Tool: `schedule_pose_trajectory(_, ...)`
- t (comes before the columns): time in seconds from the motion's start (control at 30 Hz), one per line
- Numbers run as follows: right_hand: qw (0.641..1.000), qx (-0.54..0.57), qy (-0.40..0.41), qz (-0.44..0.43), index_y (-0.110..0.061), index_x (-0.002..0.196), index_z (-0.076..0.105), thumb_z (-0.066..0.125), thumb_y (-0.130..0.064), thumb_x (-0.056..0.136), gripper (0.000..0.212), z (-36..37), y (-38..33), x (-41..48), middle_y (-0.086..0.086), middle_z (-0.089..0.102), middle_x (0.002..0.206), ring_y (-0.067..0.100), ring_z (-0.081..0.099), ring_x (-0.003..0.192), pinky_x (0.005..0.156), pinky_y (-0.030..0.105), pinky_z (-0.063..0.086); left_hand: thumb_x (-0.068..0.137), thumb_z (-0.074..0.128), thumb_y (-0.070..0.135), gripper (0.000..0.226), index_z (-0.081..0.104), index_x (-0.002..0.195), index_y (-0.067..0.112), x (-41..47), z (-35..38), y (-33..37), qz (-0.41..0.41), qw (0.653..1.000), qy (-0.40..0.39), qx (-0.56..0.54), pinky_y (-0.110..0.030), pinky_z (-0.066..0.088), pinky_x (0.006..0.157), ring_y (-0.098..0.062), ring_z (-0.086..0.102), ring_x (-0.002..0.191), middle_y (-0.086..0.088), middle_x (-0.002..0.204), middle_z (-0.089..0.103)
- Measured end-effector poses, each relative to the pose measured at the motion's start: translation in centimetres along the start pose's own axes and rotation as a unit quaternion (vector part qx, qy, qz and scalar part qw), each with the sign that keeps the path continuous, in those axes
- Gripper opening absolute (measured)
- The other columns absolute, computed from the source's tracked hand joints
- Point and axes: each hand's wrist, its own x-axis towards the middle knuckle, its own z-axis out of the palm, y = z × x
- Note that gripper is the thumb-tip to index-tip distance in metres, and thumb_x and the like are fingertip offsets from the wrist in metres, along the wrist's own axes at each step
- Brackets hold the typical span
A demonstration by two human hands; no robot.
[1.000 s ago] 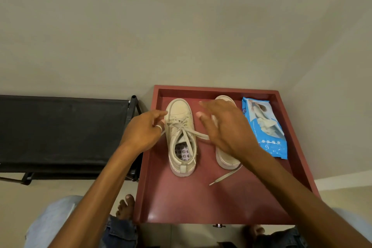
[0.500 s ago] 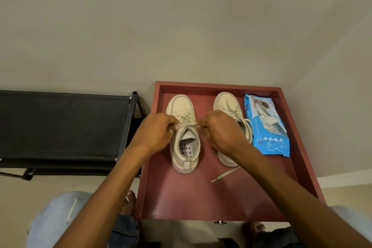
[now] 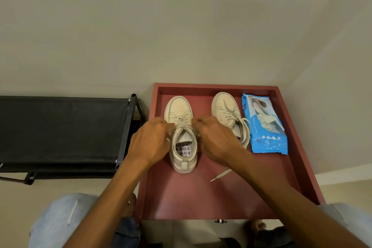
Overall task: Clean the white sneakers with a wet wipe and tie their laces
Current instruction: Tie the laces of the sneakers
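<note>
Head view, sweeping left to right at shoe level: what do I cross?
Black rack → left hand → left sneaker, its laces pinched by both hands → right hand → right sneaker → blue wipe pack.

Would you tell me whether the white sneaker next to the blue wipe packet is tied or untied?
Untied: on that white sneaker the laces hang slack, and a loose lace end lies on the red tray.

Sneakers (image 3: 182, 127) on tray (image 3: 201, 197), wipes (image 3: 263, 125) rightmost
</note>
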Motion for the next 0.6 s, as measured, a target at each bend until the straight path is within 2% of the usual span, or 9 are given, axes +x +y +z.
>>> schedule_pose_trajectory(0.03,1.0,0.009,0.0,0.006,-0.008,0.118,0.054,0.057,0.0,0.08,0.039,-0.8,0.4,0.1,0.01,0.058,0.104,0.029,0.056,0.096,0.063,0.038,0.051,0.093,0.059,0.012,0.043,0.063,0.135,0.022,-0.1,-0.4,0.1,-0.003,1.0,0.006,0.005,-0.041,0.059,0.075,-0.025,0.063,0.111,0.0,0.125,0.062)
schedule_pose_trajectory(0.1,0.999,0.014,0.016,0.041,-0.008,0.109,0.06,0.061,-0.005,0.079,0.03,-2.7,1.8,0.1,0.008,0.059,0.106,0.028,0.056,0.097,0.07,0.041,0.054,0.094,0.059,0.015,0.048,0.058,0.141,0.021,-0.3,-0.9,0.5,-0.015,0.999,0.042,-0.005,-0.042,0.058,0.079,-0.025,0.059,0.12,0.0,0.134,0.058)
schedule_pose_trajectory(0.2,0.988,0.036,0.077,0.131,-0.014,0.098,0.066,0.055,-0.007,0.083,0.02,-5.2,4.5,-0.7,0.003,0.066,0.099,0.027,0.063,0.093,0.072,0.039,0.054,0.097,0.061,0.023,0.04,0.061,0.137,0.02,0.1,-1.1,1.3,-0.014,0.996,0.087,-0.034,-0.04,0.056,0.079,-0.023,0.06,0.116,0.001,0.13,0.062)
schedule_pose_trajectory(0.27,0.977,0.058,0.088,0.186,-0.019,0.091,0.069,0.053,-0.012,0.087,0.018,-6.4,6.4,-1.7,0.0,0.07,0.092,0.025,0.066,0.089,0.073,0.036,0.053,0.098,0.063,0.029,0.037,0.063,0.134,0.024,0.5,-1.0,2.2,0.001,0.994,0.096,-0.059,-0.037,0.055,0.076,-0.021,0.062,0.109,0.004,0.124,0.063)
schedule_pose_trajectory(0.37,0.966,0.068,0.033,0.245,-0.023,0.108,0.072,0.054,-0.02,0.091,0.025,-7.3,8.9,-3.0,-0.001,0.072,0.109,0.022,0.067,0.095,0.083,0.035,0.053,0.098,0.063,0.026,0.032,0.067,0.129,0.027,1.3,-0.2,4.0,0.052,0.989,0.097,-0.101,-0.033,0.053,0.076,-0.017,0.062,0.107,0.007,0.12,0.065)
schedule_pose_trajectory(0.47,0.962,0.086,-0.035,0.255,-0.021,0.123,0.065,0.053,-0.018,0.094,0.032,-7.2,10.1,-3.7,0.002,0.065,0.127,0.023,0.063,0.107,0.09,0.034,0.05,0.098,0.062,0.03,0.03,0.068,0.127,0.029,2.1,1.1,6.4,0.098,0.985,0.079,-0.12,-0.036,0.056,0.077,-0.015,0.062,0.104,0.009,0.114,0.064)
schedule_pose_trajectory(0.6,0.959,0.122,-0.091,0.238,-0.02,0.132,0.056,0.051,-0.024,0.097,0.035,-6.6,10.1,-3.8,0.002,0.06,0.131,0.023,0.06,0.109,0.083,0.029,0.046,0.098,0.06,0.037,0.032,0.066,0.128,0.03,2.8,2.9,9.1,0.143,0.98,0.04,-0.129,-0.04,0.055,0.08,-0.017,0.056,0.111,0.01,0.116,0.059)
